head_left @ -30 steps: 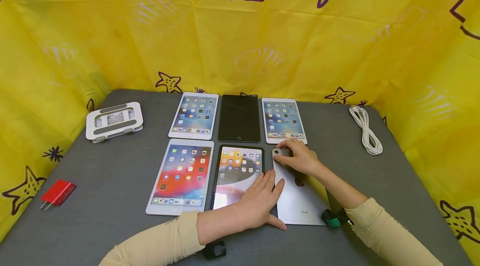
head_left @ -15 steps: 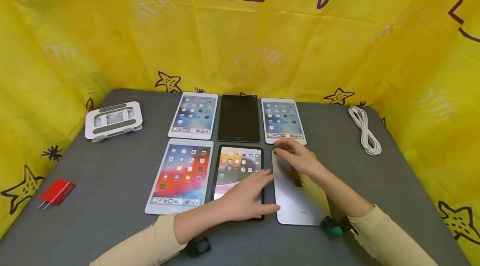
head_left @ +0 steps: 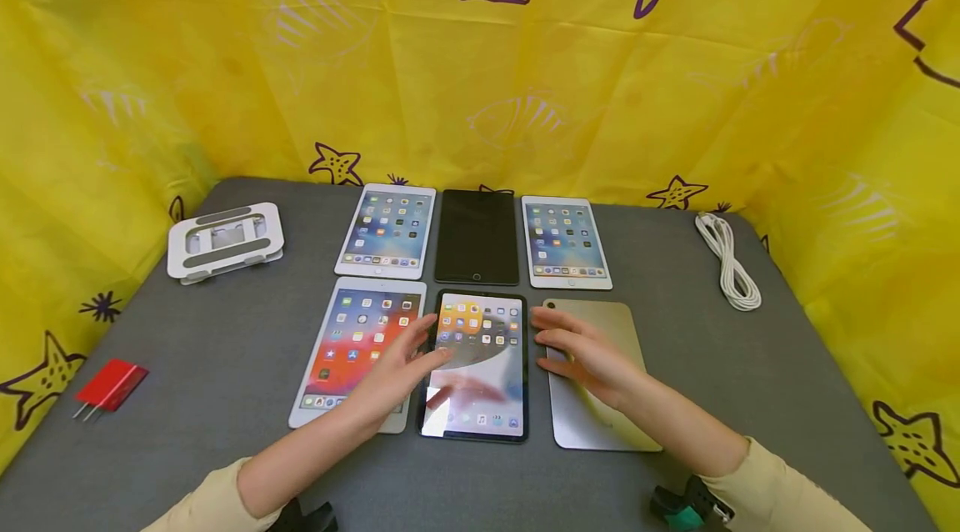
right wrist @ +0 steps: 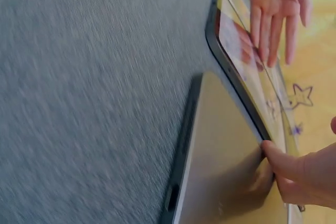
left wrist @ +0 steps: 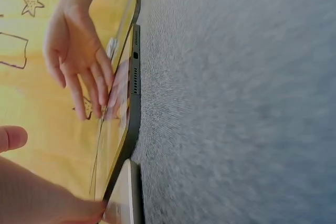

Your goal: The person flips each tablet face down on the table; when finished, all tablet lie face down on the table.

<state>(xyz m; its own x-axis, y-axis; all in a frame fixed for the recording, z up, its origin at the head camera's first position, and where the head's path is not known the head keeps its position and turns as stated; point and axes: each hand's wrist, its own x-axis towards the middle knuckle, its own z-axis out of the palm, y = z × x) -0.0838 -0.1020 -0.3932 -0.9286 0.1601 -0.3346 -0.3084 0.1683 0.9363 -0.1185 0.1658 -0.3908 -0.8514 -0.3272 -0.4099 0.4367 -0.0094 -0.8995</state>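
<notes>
In the head view, a black-bordered tablet (head_left: 487, 386) lies face up between my hands. My left hand (head_left: 393, 375) hovers at its left edge, fingers extended and overlapping the white tablet (head_left: 347, 328) with a red and blue screen. My right hand (head_left: 588, 358) is over a silver tablet (head_left: 581, 419) lying back side up, its loosely spread fingertips reaching toward the black-bordered tablet's right edge. Neither hand grips anything. In the right wrist view, my right thumb (right wrist: 286, 163) appears at the silver tablet's edge, and the left hand (right wrist: 275, 11) hangs opposite with straight fingers.
Behind lie a white tablet (head_left: 386, 232), a dark-screened black tablet (head_left: 477, 236) and another white tablet (head_left: 567, 240). A white folding stand (head_left: 225, 242) and red plug adapter (head_left: 112, 384) sit left; a coiled white cable (head_left: 731, 265) lies right. Yellow curtain (head_left: 450, 98) encloses the grey table.
My left hand has moved left off the silver tablet's edge, across the black-bordered tablet to its left side. My right hand has drawn down and left from the silver tablet's top.
</notes>
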